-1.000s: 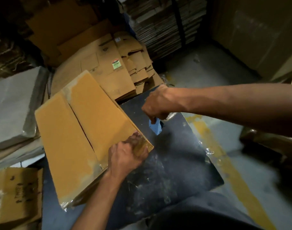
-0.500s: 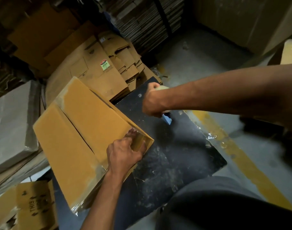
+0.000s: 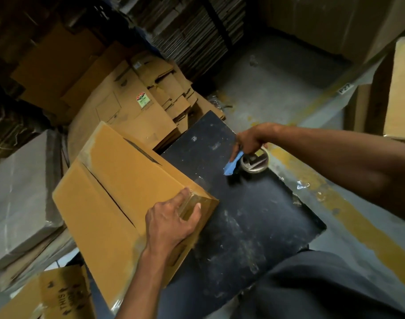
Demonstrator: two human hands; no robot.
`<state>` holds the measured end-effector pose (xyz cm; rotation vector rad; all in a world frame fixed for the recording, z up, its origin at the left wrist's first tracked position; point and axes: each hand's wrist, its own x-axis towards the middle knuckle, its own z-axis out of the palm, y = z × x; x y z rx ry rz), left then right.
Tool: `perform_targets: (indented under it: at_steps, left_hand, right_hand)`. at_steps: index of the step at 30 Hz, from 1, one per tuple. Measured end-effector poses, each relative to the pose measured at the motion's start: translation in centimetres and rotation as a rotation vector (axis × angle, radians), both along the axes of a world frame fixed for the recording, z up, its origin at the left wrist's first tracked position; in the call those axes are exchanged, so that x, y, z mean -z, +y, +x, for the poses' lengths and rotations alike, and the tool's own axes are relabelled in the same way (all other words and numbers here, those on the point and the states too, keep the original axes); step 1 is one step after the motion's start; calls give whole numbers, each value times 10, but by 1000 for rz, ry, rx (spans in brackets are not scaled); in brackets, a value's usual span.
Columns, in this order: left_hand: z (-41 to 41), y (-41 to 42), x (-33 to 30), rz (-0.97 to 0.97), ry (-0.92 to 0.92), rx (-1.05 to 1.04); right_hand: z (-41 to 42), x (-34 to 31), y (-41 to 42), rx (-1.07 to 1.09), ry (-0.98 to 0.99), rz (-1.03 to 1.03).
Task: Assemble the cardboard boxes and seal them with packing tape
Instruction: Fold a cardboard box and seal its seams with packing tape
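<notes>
Since half a second ago, I see the right hand (image 3: pixel 248 140) has carried the tape dispenser (image 3: pixel 247 161) away from the box and down to the right edge of the black table (image 3: pixel 254 215), where the roll now sits on or just above the surface; I cannot tell which. Its grip is curled round the dispenser, whose blue blade end points toward the box.

The left hand (image 3: pixel 171 221) has stayed on the near right corner of the cardboard box (image 3: pixel 118 180). Its fingers and thumb lie over that corner, wrapped on the glossy strip of clear tape (image 3: pixel 193 202) that covers the edge.

The box is closed, its two top flaps meeting at a dark seam running along its length. It lies tilted on the left part of the table and hangs over the table's left edge.

Behind the box I see flattened cartons (image 3: pixel 137 104) fanned on the floor, one with a small red and green label. A printed carton (image 3: pixel 58 295) sits at bottom left. Taller stacked cardboard (image 3: pixel 197 31) stands at the back. A yellow line (image 3: pixel 358 226) runs along the grey floor at right.
</notes>
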<state>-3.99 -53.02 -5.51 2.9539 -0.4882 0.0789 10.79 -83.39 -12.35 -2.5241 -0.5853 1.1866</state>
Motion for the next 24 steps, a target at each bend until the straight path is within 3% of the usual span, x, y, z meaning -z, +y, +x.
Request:
perform_targets:
  at_steps: [6, 11, 13, 20, 24]
  left_hand:
    - [12, 8, -6, -8, 41, 86]
    - [24, 18, 1, -273, 77, 23]
    - [30, 18, 7, -327, 45, 85]
    - [61, 27, 14, -21, 146, 392]
    - [78, 30, 15, -3, 227, 475]
  right_hand:
    - [-9, 62, 11, 56, 35, 43]
    - [-9, 84, 11, 172, -6, 52]
    - [-12, 83, 10, 195, -44, 40]
    - [-37, 81, 15, 244, -262, -90]
    - [-63, 72, 15, 456, -418, -66]
